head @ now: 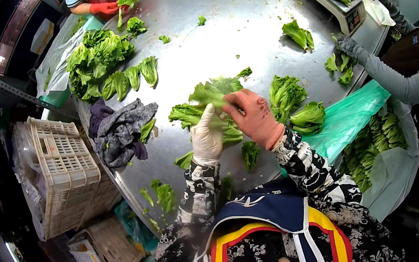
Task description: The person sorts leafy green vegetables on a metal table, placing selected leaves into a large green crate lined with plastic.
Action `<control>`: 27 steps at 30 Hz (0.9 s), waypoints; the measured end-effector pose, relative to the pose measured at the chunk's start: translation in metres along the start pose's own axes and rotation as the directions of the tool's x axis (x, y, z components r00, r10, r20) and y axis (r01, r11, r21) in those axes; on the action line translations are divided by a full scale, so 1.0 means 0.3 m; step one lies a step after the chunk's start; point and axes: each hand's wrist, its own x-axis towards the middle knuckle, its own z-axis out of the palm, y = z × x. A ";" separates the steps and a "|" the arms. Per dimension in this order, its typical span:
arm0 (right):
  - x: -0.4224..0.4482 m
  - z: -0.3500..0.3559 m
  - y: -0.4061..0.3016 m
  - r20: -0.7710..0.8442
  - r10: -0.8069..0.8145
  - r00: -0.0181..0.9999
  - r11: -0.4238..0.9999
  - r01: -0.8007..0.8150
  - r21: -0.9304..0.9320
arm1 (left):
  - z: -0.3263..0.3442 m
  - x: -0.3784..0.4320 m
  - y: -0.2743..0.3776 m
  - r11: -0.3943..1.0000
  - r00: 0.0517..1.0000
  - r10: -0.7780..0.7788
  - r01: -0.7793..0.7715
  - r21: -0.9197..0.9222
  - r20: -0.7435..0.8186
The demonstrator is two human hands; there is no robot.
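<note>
My left hand [208, 141], in a white glove, grips a head of leafy green lettuce [185, 114] just above the metal table. My right hand [255, 115], in an orange glove, pinches a lettuce leaf [209, 94] over that head. The leaf is slightly blurred, and the fingers partly hide where it meets the head. To the right of my right hand are an upright lettuce bunch [285, 96] and a smaller lettuce head [308, 118]. Loose lettuce leaves [250, 154] lie below my hands.
On the steel table [189, 53] are a lettuce pile [97, 59], a crumpled grey cloth [122, 133] and a weighing scale [338, 7]. A lettuce-filled bag [370, 152] stands at right, plastic crates [63, 173] at left. Two co-workers' gloved hands [105, 8] [350, 47] handle greens across the table.
</note>
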 end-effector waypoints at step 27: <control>-0.013 0.096 0.070 0.101 0.539 0.836 0.564 -0.448 0.693 | -0.051 0.014 -0.056 0.942 0.998 -0.065 0.061 -0.329 -0.002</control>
